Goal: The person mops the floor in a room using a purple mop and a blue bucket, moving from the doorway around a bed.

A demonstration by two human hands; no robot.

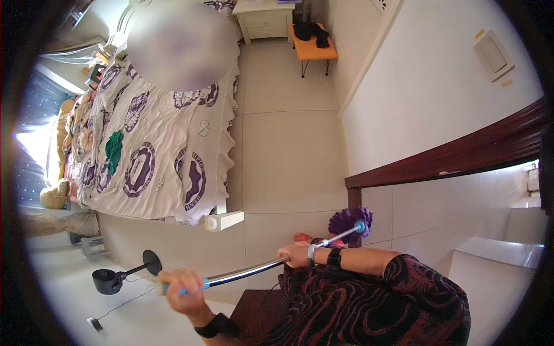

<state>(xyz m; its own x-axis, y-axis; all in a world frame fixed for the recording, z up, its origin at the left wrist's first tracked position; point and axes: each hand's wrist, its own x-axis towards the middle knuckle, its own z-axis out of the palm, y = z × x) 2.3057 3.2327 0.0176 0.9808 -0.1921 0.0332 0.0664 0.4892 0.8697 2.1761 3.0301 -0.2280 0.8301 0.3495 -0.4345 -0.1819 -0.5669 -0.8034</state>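
A mop with a metal pole (246,271) runs slantwise across the front of my body. My left hand (186,290) grips the blue-trimmed upper end of the handle. Farther down the pole, my right hand (297,255) is closed around the metal. The purple mop head (350,225) is at the lower end, by the foot of a dark wooden door frame (355,197), over pale floor tiles (294,164). Part of the pole passes behind my right wrist. Reddish footwear (303,238) shows near that hand, partly covered.
A bed (164,168) with a white and purple cover stands at the left, its white bedpost (225,220) jutting out. A black pedestal fan (106,281) trails a cord near my left hand. An orange stool (316,47) holds dark cloth beside a white nightstand (266,19).
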